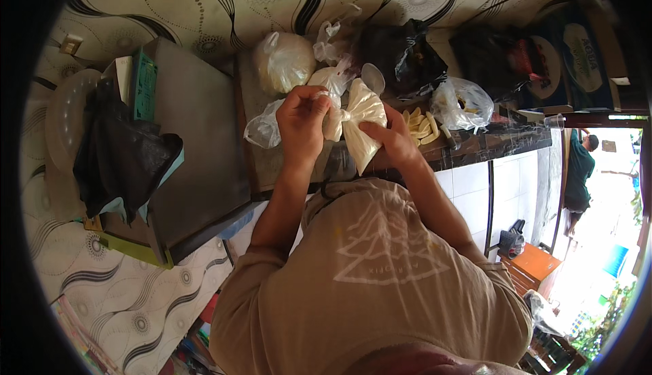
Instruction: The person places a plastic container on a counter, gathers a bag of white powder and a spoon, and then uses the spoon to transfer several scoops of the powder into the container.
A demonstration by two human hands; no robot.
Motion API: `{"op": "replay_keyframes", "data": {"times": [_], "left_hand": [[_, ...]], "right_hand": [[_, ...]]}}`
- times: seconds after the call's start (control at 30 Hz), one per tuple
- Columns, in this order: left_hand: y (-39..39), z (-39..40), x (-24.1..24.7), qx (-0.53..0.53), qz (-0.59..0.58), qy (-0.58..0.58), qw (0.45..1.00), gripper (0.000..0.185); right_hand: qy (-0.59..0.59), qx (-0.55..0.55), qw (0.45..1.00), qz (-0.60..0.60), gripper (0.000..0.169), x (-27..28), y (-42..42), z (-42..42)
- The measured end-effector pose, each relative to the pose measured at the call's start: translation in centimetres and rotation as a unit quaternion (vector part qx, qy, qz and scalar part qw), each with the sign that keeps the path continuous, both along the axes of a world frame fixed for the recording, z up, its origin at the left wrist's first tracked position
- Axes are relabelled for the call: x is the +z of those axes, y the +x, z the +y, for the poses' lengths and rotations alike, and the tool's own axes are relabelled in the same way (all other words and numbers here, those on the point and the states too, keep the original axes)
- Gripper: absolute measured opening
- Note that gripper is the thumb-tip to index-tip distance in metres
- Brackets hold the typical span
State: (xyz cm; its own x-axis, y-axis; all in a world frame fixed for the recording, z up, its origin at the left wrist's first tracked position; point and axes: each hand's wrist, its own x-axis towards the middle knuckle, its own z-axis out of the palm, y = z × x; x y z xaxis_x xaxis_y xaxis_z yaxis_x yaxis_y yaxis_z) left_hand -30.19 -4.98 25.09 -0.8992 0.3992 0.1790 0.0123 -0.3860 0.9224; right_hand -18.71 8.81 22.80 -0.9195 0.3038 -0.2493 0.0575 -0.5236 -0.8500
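Observation:
Both hands are raised over the counter at a knotted clear plastic bag of pale powder (364, 112). My left hand (304, 120) pinches the gathered plastic near the bag's neck between thumb and fingers. My right hand (395, 134) holds the filled body of the bag from the right, its thumb in front. Just behind the hands stand a large plastic bag with pale contents (286, 61) and a round translucent plastic piece (373, 78). To the right of my right hand lie several peeled yellow pieces, possibly banana (420, 126). A clear plastic bag (265, 124) lies beside my left hand.
Black plastic bags (407, 59), a clear bag (462, 104) and cardboard boxes (586, 59) line the back of the counter (479, 143). On the left, a black cloth (127, 156) hangs over a grey cabinet (198, 140). A person (579, 171) is outside the doorway at right.

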Motion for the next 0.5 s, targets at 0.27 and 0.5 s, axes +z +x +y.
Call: {"op": "replay_keyframes", "data": {"times": [0.27,0.5], "left_hand": [[1.1,0.1,0.8,-0.13,0.081,-0.092,0.984,0.007],[3.4,-1.6,-0.8,-0.07,0.126,-0.174,0.974,0.021]], "right_hand": [[0.044,-0.007,0.998,-0.038,0.044,0.7,1.4,0.2],[0.303,-0.041,0.951,-0.042,0.046,2.4,2.9,-2.4]]}}
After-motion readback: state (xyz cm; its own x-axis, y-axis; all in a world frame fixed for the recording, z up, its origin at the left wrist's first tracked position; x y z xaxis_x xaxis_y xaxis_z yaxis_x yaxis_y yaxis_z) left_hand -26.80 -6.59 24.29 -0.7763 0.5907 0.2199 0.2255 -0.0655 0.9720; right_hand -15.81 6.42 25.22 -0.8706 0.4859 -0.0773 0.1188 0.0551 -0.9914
